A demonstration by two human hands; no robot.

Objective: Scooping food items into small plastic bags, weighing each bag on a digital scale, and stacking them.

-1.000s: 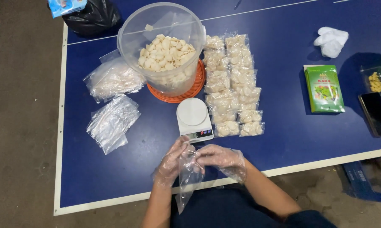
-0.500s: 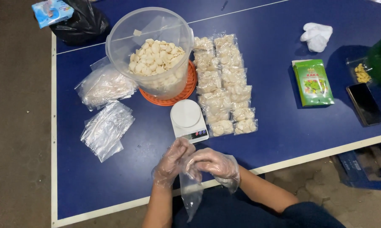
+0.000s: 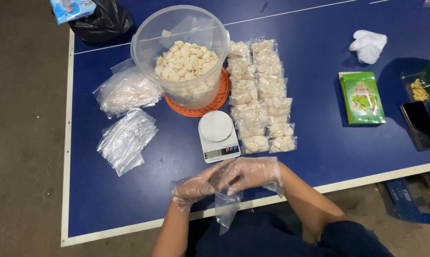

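Left hand: your left hand (image 3: 194,187), in a loose clear plastic glove, was closed in a pinch on the top edge of the small clear plastic bag (image 3: 226,209).
Right hand: your right hand (image 3: 250,173), gloved alike, also pinched the bag's top, fingertips meeting those of the left hand.
Bag position: the small clear plastic bag hung empty below your hands, over the near edge of the blue table (image 3: 348,152).
Scale: a small white digital kitchen scale (image 3: 218,135) stood just beyond your hands, its round platform bare.
Container: a large clear plastic tub (image 3: 180,52), partly filled with pale round crackers, sat on an orange round lid (image 3: 215,102) behind the scale.
Filled packs: two rows of small sealed cracker packets (image 3: 260,95) lay right of the tub and the scale.
Empty stock: two piles of clear empty bags (image 3: 127,138) lay left of the tub.
Other items: a green rectangular packet (image 3: 361,97), a white crumpled cloth (image 3: 367,46) and a black phone (image 3: 420,124) lay well apart at the right.
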